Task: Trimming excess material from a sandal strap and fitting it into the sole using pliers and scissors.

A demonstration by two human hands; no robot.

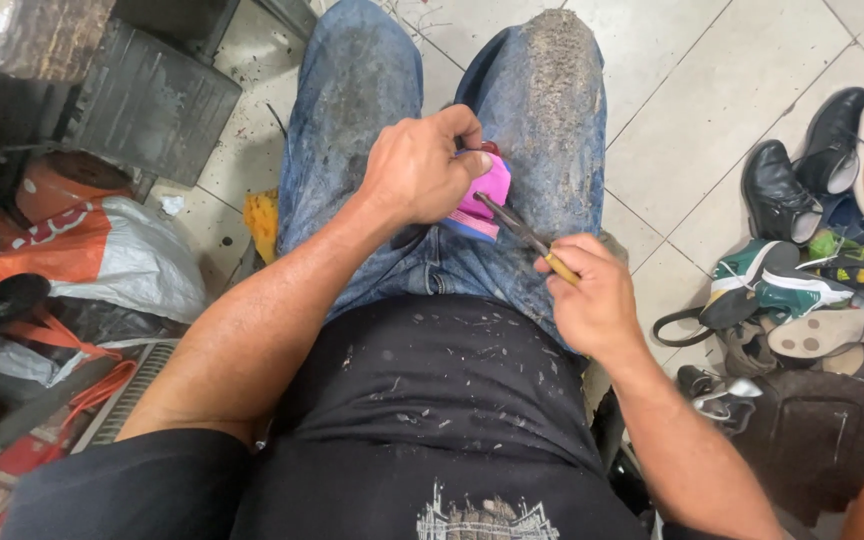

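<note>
My left hand [420,168] grips a small pink shoe [485,196] with a blue edge, held between my knees over worn blue jeans. My right hand [592,295] holds a thin tool with a yellow wooden handle [559,268]; its dark metal shaft [512,222] points up-left and its tip touches the pink shoe. Most of the shoe is hidden under my left hand. Both forearms reach forward from a black shirt flecked with pale scraps.
A heap of shoes [812,250] lies on the tiled floor at the right, black ones at the back. An orange and white bag [92,255] and dark boxes [147,100] crowd the left. A yellow cloth [262,220] lies by my left thigh.
</note>
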